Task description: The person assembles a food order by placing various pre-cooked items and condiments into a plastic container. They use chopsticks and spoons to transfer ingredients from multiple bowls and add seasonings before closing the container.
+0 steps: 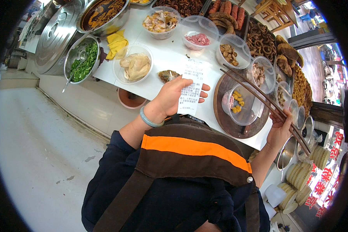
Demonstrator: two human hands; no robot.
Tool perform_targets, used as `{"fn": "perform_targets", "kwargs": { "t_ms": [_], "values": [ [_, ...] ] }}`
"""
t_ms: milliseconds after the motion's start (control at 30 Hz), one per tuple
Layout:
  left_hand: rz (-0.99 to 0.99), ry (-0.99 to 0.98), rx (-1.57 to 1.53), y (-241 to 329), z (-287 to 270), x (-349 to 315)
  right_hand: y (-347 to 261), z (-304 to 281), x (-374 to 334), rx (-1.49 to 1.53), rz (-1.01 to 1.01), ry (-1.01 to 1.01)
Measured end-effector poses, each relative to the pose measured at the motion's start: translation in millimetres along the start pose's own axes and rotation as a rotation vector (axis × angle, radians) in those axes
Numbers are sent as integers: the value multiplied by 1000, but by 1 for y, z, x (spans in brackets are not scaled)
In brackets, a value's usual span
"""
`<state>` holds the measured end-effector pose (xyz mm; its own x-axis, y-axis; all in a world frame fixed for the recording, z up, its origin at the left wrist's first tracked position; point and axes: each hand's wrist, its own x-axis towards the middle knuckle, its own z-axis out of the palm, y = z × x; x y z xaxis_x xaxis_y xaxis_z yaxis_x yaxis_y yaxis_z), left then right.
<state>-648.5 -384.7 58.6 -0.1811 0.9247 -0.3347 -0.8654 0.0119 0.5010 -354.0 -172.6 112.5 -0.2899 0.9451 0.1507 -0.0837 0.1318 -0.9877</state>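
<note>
My left hand (176, 94) grips a white printed receipt (190, 92) between thumb and fingers, above the front of the white counter (169, 48). In my right hand (279, 128) is a pair of long dark chopsticks (257, 96), their tips slanting up and left over the round wooden board (222, 112). On that board sits a clear plastic bowl (246, 120) holding yellow chunks (236, 105) and a bit of pink meat. Just behind the receipt lies a small clear bag of brown food (167, 75).
Clear bowls of pale chicken (135, 66), pink meat (198, 39) and brown pieces (229, 53) stand on the counter. Trays of sausages (229, 10) and cooked meat line the far edge. At left are a chopped-greens bowl (85, 62), a yellow cloth (116, 43) and a steel pot (58, 36).
</note>
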Motion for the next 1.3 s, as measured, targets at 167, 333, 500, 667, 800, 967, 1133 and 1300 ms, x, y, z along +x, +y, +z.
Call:
{"fn": "perform_targets", "kwargs": {
  "t_ms": [167,333,500,667,800,967,1133,1300],
  "values": [
    [6,-19,-26,-1,-2,0,-1,1,-1,24,-5,-26],
    [-2,-26,-41,-2,-3,0,-1,2,-1,8,-1,7],
    [-1,-30,-57,-2,-3,0,0,1,-1,19,10,1],
    [8,-28,-64,-1,-2,-1,3,-2,-1,41,5,-16],
    [24,-4,6,-1,-1,-2,2,-2,-2,20,2,-20],
    [77,-17,-56,7,-12,-4,4,-2,-4,-41,29,56],
    [248,27,-102,38,-47,-20,12,-20,-2,69,-16,67],
    [511,298,-59,71,-89,-61,17,-40,1,164,-62,23]
  ]
}}
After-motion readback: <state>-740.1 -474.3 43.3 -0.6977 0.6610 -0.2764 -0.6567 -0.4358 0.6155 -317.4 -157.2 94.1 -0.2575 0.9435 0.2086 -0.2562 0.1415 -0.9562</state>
